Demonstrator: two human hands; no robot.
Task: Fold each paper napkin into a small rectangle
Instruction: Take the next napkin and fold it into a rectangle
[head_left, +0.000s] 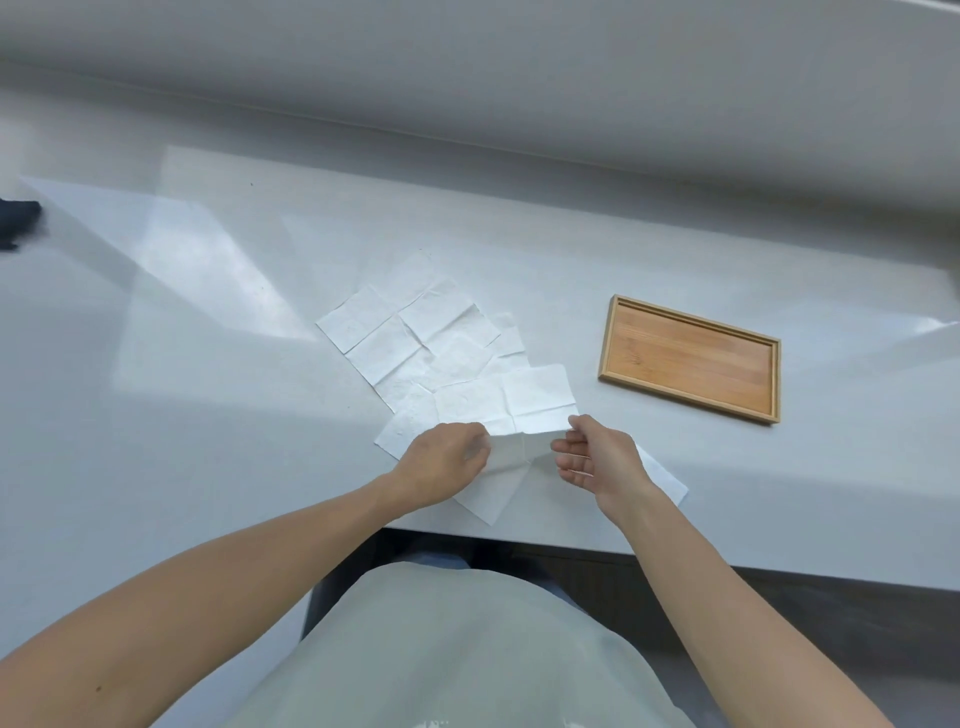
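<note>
White paper, creased into a grid: several unfolded napkins (415, 338) lie overlapped on the grey table (208, 415), fanned from centre toward the near edge.

Head view. Left hand (441, 462) and right hand (597, 460) sit a little apart at the near edge, each pinching one end of the front napkin (519, 405). Its near border is raised off the surface and sags between the two grips. Judgement: holding both ends keeps the edge taut and square, so it can be carried over to meet the far edge for a first fold. No napkin looks finished yet.

Wooden tray (769, 379) lies to the right, well apart from the pile, holding nothing; probably the drop-off for folded rectangles, kept within the right hand's reach.

A dark object (18, 221) at far left edge, unidentifiable.
</note>
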